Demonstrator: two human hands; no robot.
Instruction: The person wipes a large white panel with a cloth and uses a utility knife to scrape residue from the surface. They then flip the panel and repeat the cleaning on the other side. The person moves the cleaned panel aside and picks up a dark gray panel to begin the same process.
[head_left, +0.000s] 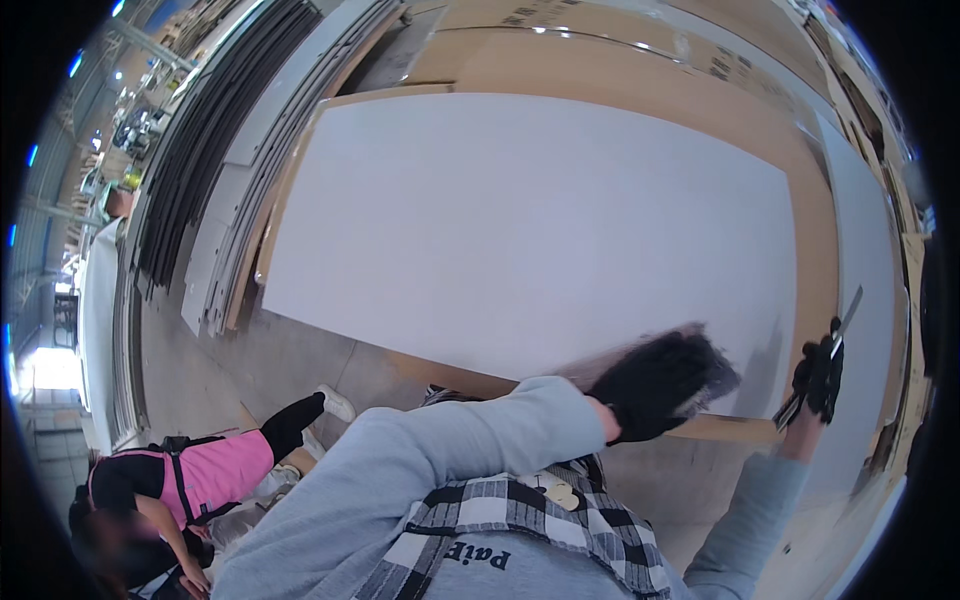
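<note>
A large white panel (532, 232) lies in front of me on brown cardboard. My left hand (656, 382), in a black glove and blurred by motion, is over the panel's near edge towards the right. A dark blur surrounds its fingers, and whether it holds something is unclear. Off to the right of the panel, my right hand (817, 371), also black-gloved, is closed around a thin tool with a long metal blade (851, 311), seemingly a knife. The blade points away from me, above a pale board (866, 225).
Stacked dark strips (225, 127) and grey panels (300, 97) stand to the left. Taped cardboard (585, 60) lies beyond the white panel. At lower left, a person in a pink apron (225, 469) bends over, near plastic wrapping (244, 521). Concrete floor (300, 352) shows between us.
</note>
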